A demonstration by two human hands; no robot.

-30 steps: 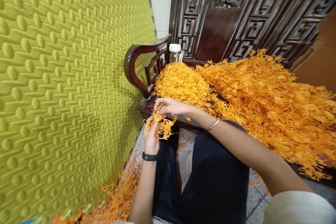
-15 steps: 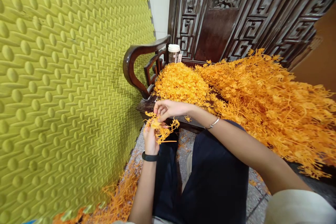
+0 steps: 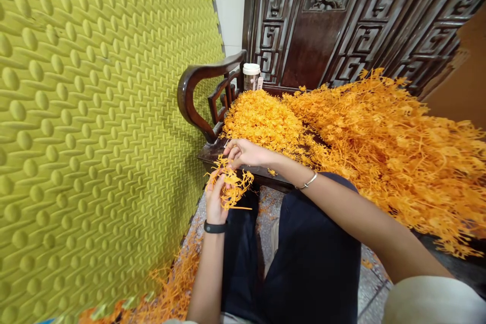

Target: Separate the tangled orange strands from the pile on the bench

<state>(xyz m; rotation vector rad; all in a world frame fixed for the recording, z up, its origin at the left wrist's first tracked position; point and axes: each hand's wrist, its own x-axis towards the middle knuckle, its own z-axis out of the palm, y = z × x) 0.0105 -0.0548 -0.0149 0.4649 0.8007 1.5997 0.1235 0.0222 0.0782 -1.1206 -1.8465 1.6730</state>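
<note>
My left hand, a dark band at its wrist, is closed on a tangled orange sprig that looks like artificial plastic greenery. One thin straight stem sticks out to the right at the bottom of the sprig. Above it, my right hand has its fingertips pinched together at the sprig's top edge. What exactly those fingertips grip is too small to make out. Just beyond the hands, a heap of small orange pieces covers the left end of a dark wooden bench.
A large pile of long orange sprigs spreads along the bench to the right. A white-lidded clear jar stands by the curved armrest. Yellow-green textured padding rises at left. Orange scraps litter the floor.
My right hand has risen slightly from the sprig, its fingers still pinched. My left hand has shifted a little to the left, tilting the sprig, and its thumb now shows upright against it.
</note>
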